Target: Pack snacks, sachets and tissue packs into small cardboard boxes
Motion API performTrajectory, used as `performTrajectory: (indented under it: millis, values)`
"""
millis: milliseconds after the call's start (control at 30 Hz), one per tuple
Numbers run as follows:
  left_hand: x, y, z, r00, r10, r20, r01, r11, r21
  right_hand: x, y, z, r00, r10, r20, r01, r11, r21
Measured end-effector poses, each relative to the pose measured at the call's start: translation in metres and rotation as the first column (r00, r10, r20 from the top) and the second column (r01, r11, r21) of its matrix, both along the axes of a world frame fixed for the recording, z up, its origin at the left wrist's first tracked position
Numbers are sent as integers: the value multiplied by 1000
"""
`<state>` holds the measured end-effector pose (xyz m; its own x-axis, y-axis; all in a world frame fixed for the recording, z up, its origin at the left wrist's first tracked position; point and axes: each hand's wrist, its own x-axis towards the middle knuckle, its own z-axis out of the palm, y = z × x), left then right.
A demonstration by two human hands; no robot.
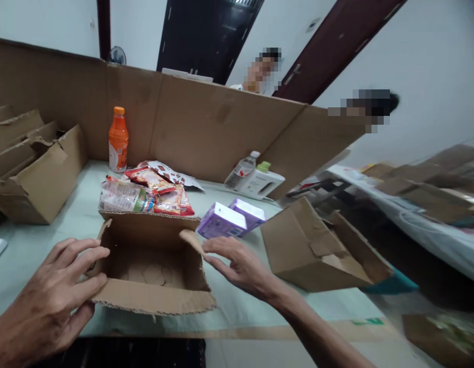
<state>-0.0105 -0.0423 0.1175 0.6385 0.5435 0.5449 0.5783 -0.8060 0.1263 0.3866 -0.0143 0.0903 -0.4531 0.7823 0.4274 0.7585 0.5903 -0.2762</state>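
In front of me an open cardboard box [155, 298] stands at the table's near edge, its inside bare and its front flap folded outward. My left hand [55, 294] grips the left side of the box, fingers over the edge and thumb lower down. Between thumb and fingers, my right hand [237, 261] pinches the flap at the right side. Just beyond that hand lie two purple-and-white packs [223, 222]. Behind the box are a clear packaged item [124, 197] with a green and blue label and several red snack bags [171, 197].
An orange bottle [118, 143] stands near the cardboard partition [206, 117]. A clear bottle [242, 171] and white jug [260, 181] lean there too. Other cardboard boxes flank the table [237, 296], one left [49, 179], one right [309, 250]. Two people are beyond the partition.
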Motion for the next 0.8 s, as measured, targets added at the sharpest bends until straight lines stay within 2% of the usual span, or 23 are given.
performTrajectory:
  millis: [133,167,233,300,367,433,500,600,700,800]
  values:
    - [-2,-4,-9,998,10,69,-9,1000,-13,-1,39,50,953,-245,-179,250,968,3]
    - [-2,-5,-12,996,12,83,-11,1000,-13,-10,55,62,945,-262,-195,267,964,3]
    - [-1,-7,-15,995,17,97,-16,1000,-11,-40,92,76,970,-193,-150,191,981,-31]
    - [-1,-9,-18,994,35,99,-34,999,-9,-80,132,73,997,-76,-7,75,991,-114]
    - [-2,-9,-19,994,61,92,-62,998,5,-118,167,59,985,-44,166,77,978,-193]
    - [-4,-9,-21,995,76,69,-79,996,38,-146,190,43,970,-39,239,100,963,-249]
    - [-5,-10,-22,995,85,52,-89,994,69,-159,201,29,967,-36,253,114,947,-299]
    - [-6,-13,-25,988,132,78,-136,989,58,-159,199,20,971,-2,237,90,928,-361]
    - [-4,-17,-28,978,190,84,-190,982,0,-149,186,23,986,-4,164,62,935,-350]
    - [-1,-17,-30,976,200,90,-200,980,-16,-131,168,37,995,-68,71,86,951,-296]
